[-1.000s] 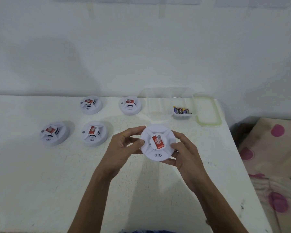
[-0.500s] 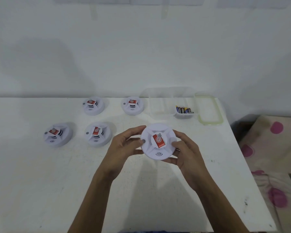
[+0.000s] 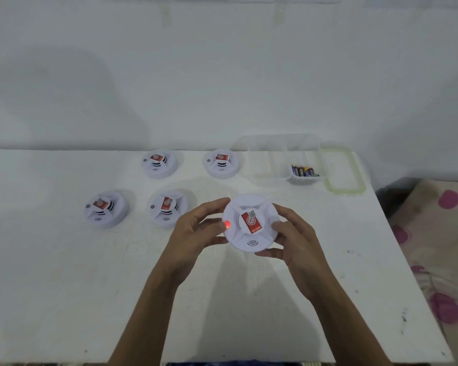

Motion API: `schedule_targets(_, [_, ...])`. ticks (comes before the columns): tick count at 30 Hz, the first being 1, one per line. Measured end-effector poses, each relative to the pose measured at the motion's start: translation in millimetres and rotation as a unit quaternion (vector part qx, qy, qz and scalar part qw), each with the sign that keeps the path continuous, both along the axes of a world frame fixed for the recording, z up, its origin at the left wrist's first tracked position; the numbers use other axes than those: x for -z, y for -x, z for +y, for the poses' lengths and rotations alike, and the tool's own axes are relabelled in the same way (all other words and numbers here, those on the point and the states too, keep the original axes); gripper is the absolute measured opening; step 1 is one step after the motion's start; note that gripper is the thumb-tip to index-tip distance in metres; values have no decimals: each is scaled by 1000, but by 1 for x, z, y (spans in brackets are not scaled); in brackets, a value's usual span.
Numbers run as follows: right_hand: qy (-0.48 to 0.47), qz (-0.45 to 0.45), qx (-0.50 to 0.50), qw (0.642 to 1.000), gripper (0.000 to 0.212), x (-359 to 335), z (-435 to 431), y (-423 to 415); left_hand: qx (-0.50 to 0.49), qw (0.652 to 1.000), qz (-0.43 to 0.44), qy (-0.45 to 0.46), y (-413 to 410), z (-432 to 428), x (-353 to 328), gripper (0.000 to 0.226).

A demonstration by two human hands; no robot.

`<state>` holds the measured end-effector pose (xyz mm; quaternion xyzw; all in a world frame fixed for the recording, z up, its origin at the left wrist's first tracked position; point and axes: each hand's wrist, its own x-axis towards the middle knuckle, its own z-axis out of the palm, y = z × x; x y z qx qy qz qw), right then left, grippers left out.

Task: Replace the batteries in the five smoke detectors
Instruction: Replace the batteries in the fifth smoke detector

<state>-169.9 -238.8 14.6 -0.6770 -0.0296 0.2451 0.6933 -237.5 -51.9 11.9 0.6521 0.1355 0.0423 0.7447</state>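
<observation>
Head view, item one: round white plastic smoke detector with a red label on its raised centre [image 3: 251, 223], held above the white table [image 3: 64, 286] between both hands, face toward the camera. Left hand [image 3: 193, 233] grips the detector's left edge, fingers curled round the rim, thumb tip at a small red glowing light [image 3: 227, 224] on the detector's face. Right hand [image 3: 295, 243] grips the right and lower edge, thumb lying on the front, fingers curled beneath.

Item two: four more round white smoke detectors with red labels, resting face up on the table, left of and beyond the hands. Near row: near-left detector [image 3: 104, 209] and near-middle detector [image 3: 168, 208] (the latter just beside the left hand's fingers). Far row, close to the wall: far-left detector [image 3: 159, 163] and far-right detector [image 3: 220, 163].

Item three: clear plastic divided container [image 3: 275, 154], at the back right of the table, beyond the held detector. Its near-right compartment holds a cluster of small cylindrical batteries [image 3: 302, 171] (count not legible).

Item four: clear rectangular lid with pale green rim [image 3: 344, 169], flat on the table, touching or just beside the container's right side.

Item five: cream fabric with pink dots [image 3: 439, 233], off the table's right edge.
</observation>
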Motion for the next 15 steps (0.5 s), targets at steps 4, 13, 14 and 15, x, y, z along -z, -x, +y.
schedule_targets(4, [1,5,5,1000,27,0,5,3,1,1000,4,-3,2,6,1,36])
schedule_targets(13, [-12,11,6,1000,28,-2,13,10,1,1000,2,-3,6,16,0,37])
schedule_targets(14, [-12,12,8,1000,28,-2,14,10,1,1000,3,-4,6,16,0,37])
schedule_targets(15, [-12,13,9,1000,28,-2,14,10,1,1000,3,-4,6,17,0,37])
